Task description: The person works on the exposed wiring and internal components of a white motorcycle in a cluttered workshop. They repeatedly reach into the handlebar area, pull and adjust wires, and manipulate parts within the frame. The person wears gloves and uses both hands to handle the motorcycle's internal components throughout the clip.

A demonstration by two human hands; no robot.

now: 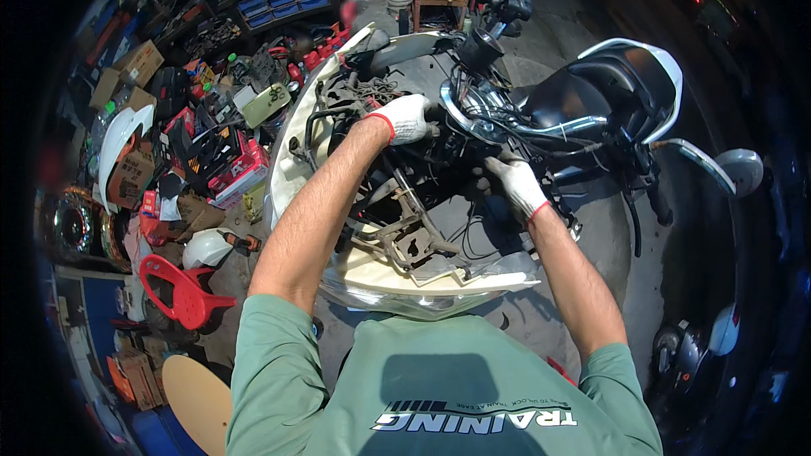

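Note:
A partly stripped motor scooter stands before me, its dark inner frame and wiring exposed inside cream-coloured body panels. My left hand, in a white glove with a red cuff, is curled closed at the middle of the frame, beside a small dark part. What it grips is hidden. Lower and to the right, my right hand wears a matching glove with dirty fingertips. Its fingers are bent against dark parts below the handlebar area, and I cannot make out what is between them. A rusty metal bracket lies between my forearms.
To the right, a black scooter front with white trim and a mirror juts out. A red plastic stool stands at left among boxes, bottles and a white helmet-like shell. A shelf with blue drawers is behind.

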